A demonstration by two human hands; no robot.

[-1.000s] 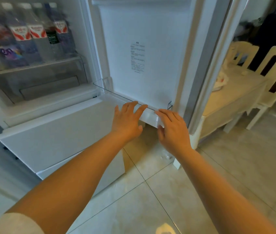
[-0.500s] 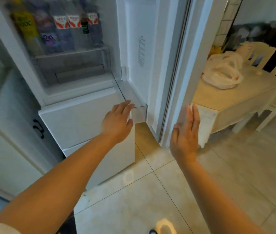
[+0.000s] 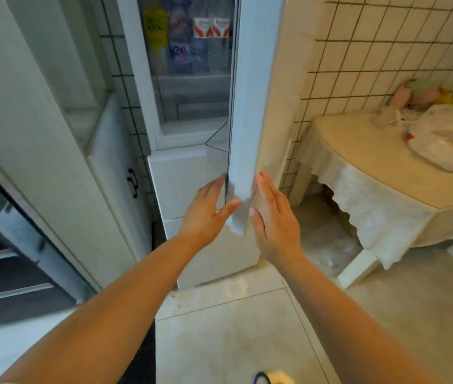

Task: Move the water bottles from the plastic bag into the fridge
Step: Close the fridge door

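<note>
Hands, left (image 3: 205, 209) and right (image 3: 273, 217), flank fridge door (image 3: 243, 106), bag (image 3: 450, 139) well apart.

Bottles (image 3: 208, 45) stand in the fridge (image 3: 192, 162); bag (image 3: 447, 139) on table (image 3: 372, 167) right.

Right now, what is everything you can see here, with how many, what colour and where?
fridge door: one, white, centre, edge-on and partly open
bottles: several, clear with red-and-white, purple and yellow labels, on a shelf inside the fridge; exact count unclear
freezer drawers: white, below the shelf
plastic bag: one, white, on the table at right
table: one, cream, lace-edged cloth, right
tiled wall: cream, behind the table
cabinet: white, dark handle, left
left hand: fingers straight, at the door's inner side
right hand: flat against the door's outer side
</note>
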